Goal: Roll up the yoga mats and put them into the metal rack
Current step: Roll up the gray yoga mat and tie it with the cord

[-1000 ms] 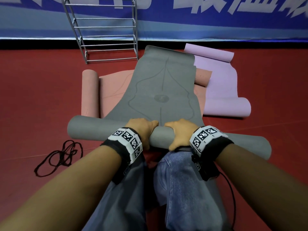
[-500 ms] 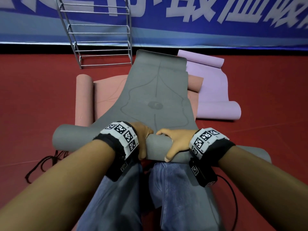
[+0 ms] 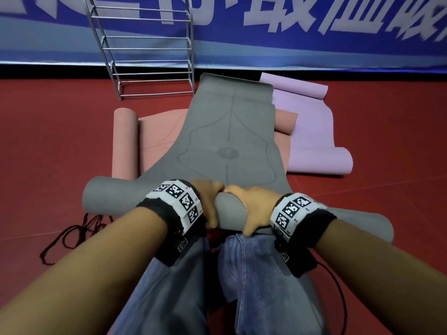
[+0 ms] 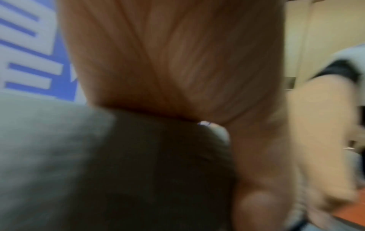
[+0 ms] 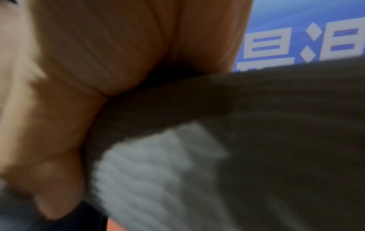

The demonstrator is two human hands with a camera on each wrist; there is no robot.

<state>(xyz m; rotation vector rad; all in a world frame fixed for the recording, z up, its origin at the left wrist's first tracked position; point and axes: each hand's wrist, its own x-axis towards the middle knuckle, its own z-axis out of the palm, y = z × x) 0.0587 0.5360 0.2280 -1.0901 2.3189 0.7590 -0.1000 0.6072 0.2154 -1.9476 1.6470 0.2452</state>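
Mid-roll on grey mat [image 3: 227,131]: left hand [image 3: 208,201] and right hand [image 3: 254,206] both clenched around its roll, frame centre. Next: probably roll onward toward metal rack [image 3: 150,52], upper left.

Red floor [image 3: 60,153], bearing a pink mat [image 3: 157,139] and a lilac mat [image 3: 312,131], both partly rolled; grey mat [image 3: 227,131] spread across them; metal rack [image 3: 150,56] standing at the far edge; black cord [image 3: 70,238] coiled left.

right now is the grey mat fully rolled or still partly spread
Partly spread. Both hands grip a roll at the near end of the grey mat, while its far stretch lies flat toward the metal rack.
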